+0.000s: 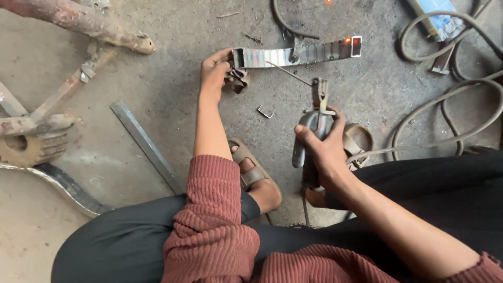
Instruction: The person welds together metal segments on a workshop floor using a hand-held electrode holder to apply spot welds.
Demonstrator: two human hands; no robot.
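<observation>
shiny rectangular steel tube (296, 54) flat on the floor | right end glowing orange | welding electrode holder (316, 131) upright-ish, rod tip maybe just off it

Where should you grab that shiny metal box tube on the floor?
Probably the near-left open end of the shiny rectangular steel tube, from the left, as the left hand holds it. The far right end glows orange, so it looks hot.
</observation>
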